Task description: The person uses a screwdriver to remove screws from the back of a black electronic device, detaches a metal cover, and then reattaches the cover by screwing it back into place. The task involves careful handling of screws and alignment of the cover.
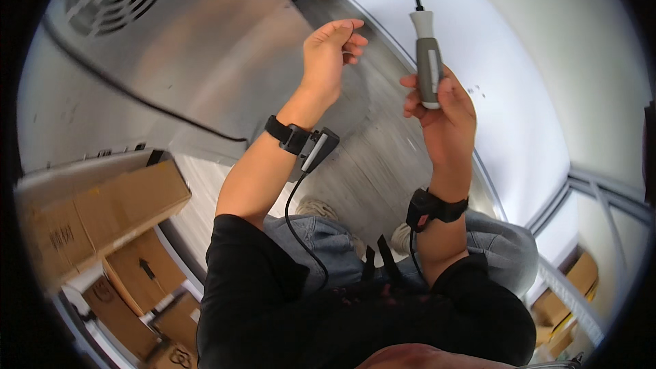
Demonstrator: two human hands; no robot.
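presently we find the right hand [444,113] closed around the lower end of a grey-and-white plastic-handled screwdriver [428,58], whose dark shaft runs out of frame at twelve o'clock. in our judgement the handle should be kept in line with that shaft, wrist firm, so the tip does not wander. the left hand [331,51], at ten o'clock from the tool and apart from it, holds nothing; its fingers are loosely curled, half open. black wrist straps [290,135] sit on both forearms.
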